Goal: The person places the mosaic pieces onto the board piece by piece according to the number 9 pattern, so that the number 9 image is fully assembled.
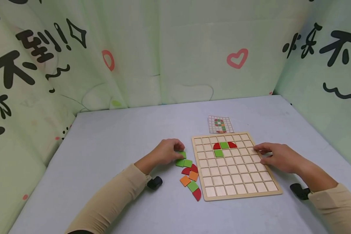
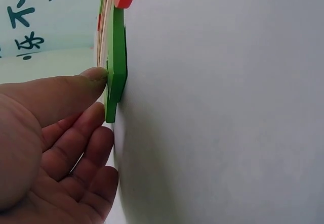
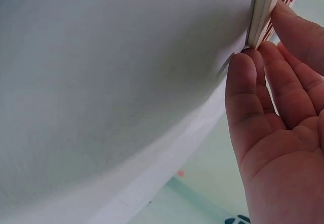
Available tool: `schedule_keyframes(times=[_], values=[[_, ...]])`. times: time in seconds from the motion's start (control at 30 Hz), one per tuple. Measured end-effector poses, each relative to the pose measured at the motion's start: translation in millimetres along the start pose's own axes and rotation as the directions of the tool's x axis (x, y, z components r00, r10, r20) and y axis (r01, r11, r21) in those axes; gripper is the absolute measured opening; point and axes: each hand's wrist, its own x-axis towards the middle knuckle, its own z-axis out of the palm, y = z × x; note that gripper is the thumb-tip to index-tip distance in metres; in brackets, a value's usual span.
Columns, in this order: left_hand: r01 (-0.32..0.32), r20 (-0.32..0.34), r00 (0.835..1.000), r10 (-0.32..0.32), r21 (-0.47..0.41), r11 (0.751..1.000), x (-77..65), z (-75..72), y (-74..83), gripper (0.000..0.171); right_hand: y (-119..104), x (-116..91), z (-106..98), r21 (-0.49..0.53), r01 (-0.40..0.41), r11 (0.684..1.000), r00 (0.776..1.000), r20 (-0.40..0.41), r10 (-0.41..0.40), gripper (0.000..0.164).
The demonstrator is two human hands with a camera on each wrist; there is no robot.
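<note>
My left hand (image 1: pixel 167 151) is at the top of a pile of loose tiles, thumb and fingertips pinching a green square tile (image 1: pixel 182 154). In the left wrist view, the thumb (image 2: pixel 76 95) presses against that tile's edge, beside another green tile (image 2: pixel 119 57). My right hand (image 1: pixel 280 156) touches the right edge of a wooden grid board (image 1: pixel 240 196) with thumb and fingertips. Close up, the right thumb (image 3: pixel 298 34) lies against the board's edge (image 3: pixel 260 19). Set in the grid are two red quarter-round tiles (image 1: pixel 232 145) and two green squares (image 1: pixel 218 153).
Below the left hand lie more green tiles (image 1: pixel 192 186), orange squares (image 1: pixel 185 181) and red quarter-rounds (image 1: pixel 197 194), close to the board's left edge. A pattern card (image 1: pixel 213 125) lies behind the board. Printed curtains (image 1: pixel 193 58) enclose the white table (image 1: pixel 120 130).
</note>
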Motion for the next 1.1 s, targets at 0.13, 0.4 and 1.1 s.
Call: schedule_keyframes(times=[0.13, 0.4, 1.1], values=[[0.0, -0.003, 1.0, 0.0, 0.007, 1.0, 0.3, 0.1, 0.9, 0.025, 0.4, 0.3, 0.2, 0.002, -0.006, 1.0, 1.0, 0.003, 0.006, 0.049], [-0.009, -0.018, 1.0, 0.009, -0.007, 1.0, -0.5, -0.2, -0.6, 0.025, 1.5, -0.1, 1.5, 0.007, -0.01, 1.0, 1.0, 0.004, 0.01, 0.049], [0.009, -0.025, 1.0, -0.009, 0.021, 1.0, 1.6, -0.9, -0.8, 0.023, -0.9, -1.0, 1.1, 0.008, -0.013, 1.0, 1.0, 0.0, 0.013, 0.049]])
